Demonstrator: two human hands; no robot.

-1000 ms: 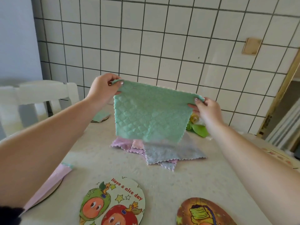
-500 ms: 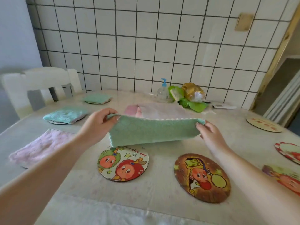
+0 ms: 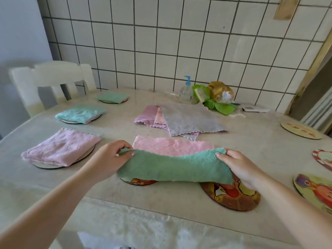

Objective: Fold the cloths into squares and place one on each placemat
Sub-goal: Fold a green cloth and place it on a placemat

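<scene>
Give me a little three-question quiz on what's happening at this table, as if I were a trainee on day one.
1. True or false: both hands grip the green cloth.
2. How many mats along the left side already carry a folded cloth?
3. Which cloth lies on top of the loose pile in the middle of the table: A pink, B grey, C green?

Key
1. True: the left hand and the right hand each pinch a top corner.
2. Three: the pink cloth, the turquoise cloth and the far green cloth.
3. B, the grey cloth.
</scene>
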